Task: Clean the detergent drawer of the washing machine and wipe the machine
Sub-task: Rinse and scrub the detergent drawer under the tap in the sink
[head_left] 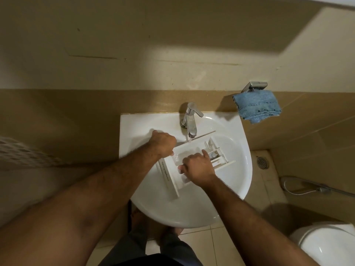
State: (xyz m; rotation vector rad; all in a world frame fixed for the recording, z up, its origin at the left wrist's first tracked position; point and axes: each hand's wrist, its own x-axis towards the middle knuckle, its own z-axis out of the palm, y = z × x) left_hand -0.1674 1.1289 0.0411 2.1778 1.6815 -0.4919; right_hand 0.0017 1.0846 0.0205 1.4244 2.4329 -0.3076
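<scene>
The white detergent drawer (218, 158) lies in the white sink (236, 181) under the chrome tap (190, 120), which runs a thin stream of water onto the drawer's far edge. My left hand (163, 144) grips the drawer's far left corner, fingers curled over its rim. My right hand (197, 167) rests inside the drawer's compartments with its fingers bent down into them; I cannot tell whether it holds anything. The drawer's front panel (167, 175) faces left and toward me.
A folded blue cloth (257, 105) hangs on a metal holder (254, 86) on the wall, right of the tap. A floor drain (262, 162), a hose (307, 189) and a toilet (326, 244) are at the right. Tan tiled wall stands behind the sink.
</scene>
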